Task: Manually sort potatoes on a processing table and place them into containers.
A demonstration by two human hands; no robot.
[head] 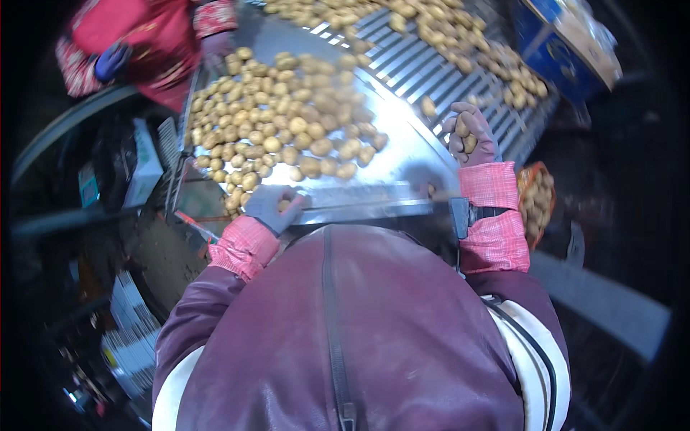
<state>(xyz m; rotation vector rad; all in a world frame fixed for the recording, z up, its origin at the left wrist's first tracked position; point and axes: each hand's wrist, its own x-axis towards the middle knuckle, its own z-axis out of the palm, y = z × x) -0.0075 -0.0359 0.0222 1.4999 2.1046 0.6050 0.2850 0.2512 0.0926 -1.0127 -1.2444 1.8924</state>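
My right hand (475,137), in a pale glove, is raised over the right side of the metal sorting table (399,167), beside the slatted grate. Two potatoes (464,132) are held in its curled fingers. My left hand (274,206), also gloved, is at the table's near edge, beside the front of a spread of potatoes (275,118). Between its thumb and fingers shows a tan patch that looks like a potato (284,205), mostly covered by the glove. The far right part of the spread is blurred.
A slatted metal grate (420,64) carries more potatoes (447,32). Across the table's left corner stands a co-worker (145,48) in a red apron. A blue cardboard box (563,54) is at the upper right, and a filled orange net bag (536,202) sits right of my forearm.
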